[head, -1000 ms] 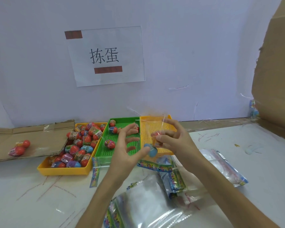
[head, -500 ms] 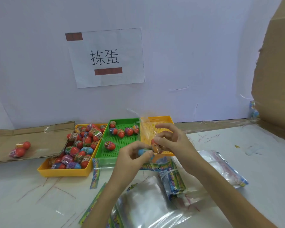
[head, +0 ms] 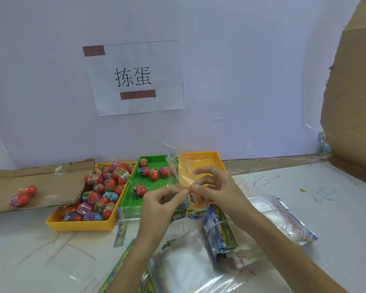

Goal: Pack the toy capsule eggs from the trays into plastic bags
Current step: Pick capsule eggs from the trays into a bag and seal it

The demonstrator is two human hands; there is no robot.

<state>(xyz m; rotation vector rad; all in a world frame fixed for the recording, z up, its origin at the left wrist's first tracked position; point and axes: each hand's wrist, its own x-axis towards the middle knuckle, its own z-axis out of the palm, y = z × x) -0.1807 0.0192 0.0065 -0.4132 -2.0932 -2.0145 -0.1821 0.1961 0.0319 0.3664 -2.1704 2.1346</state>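
Just in front of the green tray point(head: 138, 200), the left hand point(head: 161, 205) curls round a blue capsule egg point(head: 186, 203) that is mostly hidden by its fingers. The right hand point(head: 216, 189) pinches a clear bag point(head: 179, 172) whose film veils the yellow tray point(head: 209, 153) to the green tray's right. Left of it sits a second yellow tray point(head: 80, 226) heaped with eggs, and nearer than it lie loose bags point(head: 186, 269) — cut off below.

Paper sign point(head: 135, 79) on wall point(head: 251, 60); cardboard sheet point(head: 44, 176) left.

blue egg point(head: 186, 204) mostly hidden behind left hand point(head: 162, 207), bag stack point(head: 184, 271) cut off by bottom edge, egg labels point(head: 93, 179) unreadably small
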